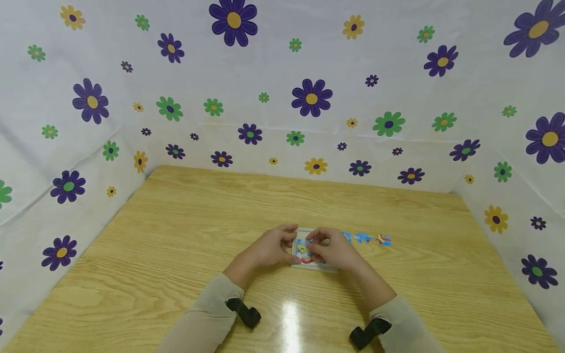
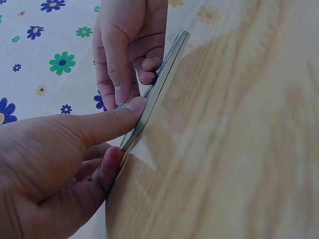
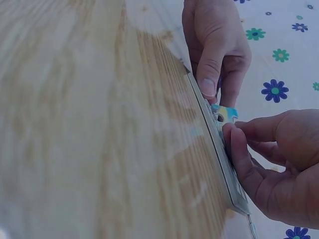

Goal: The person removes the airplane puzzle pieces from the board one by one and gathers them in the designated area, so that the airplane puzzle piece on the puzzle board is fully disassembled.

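Observation:
A small, pale-rimmed puzzle tray (image 1: 328, 269) lies on the wooden table, with colourful jigsaw pieces in its left part. My left hand (image 1: 270, 248) grips the tray's left edge; in the left wrist view its thumb (image 2: 119, 119) lies over the rim with a finger at the side. Over the middle of the tray, my right hand (image 1: 339, 251) pinches a blue and yellow jigsaw piece (image 3: 228, 113) between thumb and fingers. That piece stands tilted up from the tray in the right wrist view. My right hand hides much of the tray's right part.
Just right of the tray, loose jigsaw pieces lie in a row: one partly behind my right hand, a blue one (image 1: 363, 238) and a multicoloured one (image 1: 383, 239). The wooden table (image 1: 185, 211) is bounded by a white flowered cloth (image 1: 282, 117) at the back and sides.

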A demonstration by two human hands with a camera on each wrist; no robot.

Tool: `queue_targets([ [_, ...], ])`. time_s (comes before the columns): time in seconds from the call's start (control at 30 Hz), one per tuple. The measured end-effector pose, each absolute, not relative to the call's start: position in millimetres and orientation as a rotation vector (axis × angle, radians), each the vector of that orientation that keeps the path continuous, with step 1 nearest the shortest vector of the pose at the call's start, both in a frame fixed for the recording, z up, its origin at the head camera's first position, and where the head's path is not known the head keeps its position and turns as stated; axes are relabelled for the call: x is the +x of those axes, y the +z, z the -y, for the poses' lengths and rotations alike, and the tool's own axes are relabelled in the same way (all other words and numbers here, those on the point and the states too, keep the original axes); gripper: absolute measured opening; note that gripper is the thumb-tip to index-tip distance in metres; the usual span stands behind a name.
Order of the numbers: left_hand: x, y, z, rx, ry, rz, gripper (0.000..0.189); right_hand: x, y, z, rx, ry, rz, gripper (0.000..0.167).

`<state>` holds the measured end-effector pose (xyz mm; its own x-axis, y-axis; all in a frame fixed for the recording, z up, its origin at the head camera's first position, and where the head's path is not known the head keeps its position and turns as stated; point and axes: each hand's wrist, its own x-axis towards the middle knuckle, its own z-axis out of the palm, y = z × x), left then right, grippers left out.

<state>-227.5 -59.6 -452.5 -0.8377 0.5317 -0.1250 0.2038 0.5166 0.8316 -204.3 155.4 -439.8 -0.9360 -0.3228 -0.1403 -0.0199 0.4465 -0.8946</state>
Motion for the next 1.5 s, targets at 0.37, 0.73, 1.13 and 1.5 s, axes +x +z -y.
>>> queue_targets([
  [0.37,-230.1,-455.1,59.2,0.618,1.249,-2.408,0.072,-210.9,-441.2,-161.0,-0.168,-1.628,-2.216,0.023],
  [0.73,-228.3,-457.3,58.5,0.652,1.23,-2.422,0.074,-215.8,-437.2,-185.2,-0.163,-1.624,-2.101,0.027],
  [1.13,-229.5,-456.7,57.6,0.601,1.27,-2.392,0.086,-221.3,-428.3,-214.5,-0.119,-1.553,-2.156,0.03],
  [1.5,-230.9,-460.0,57.1,0.636,1.239,-2.416,0.075,-223.0,-421.4,-240.9,-0.066,-1.524,-2.179,0.034],
])
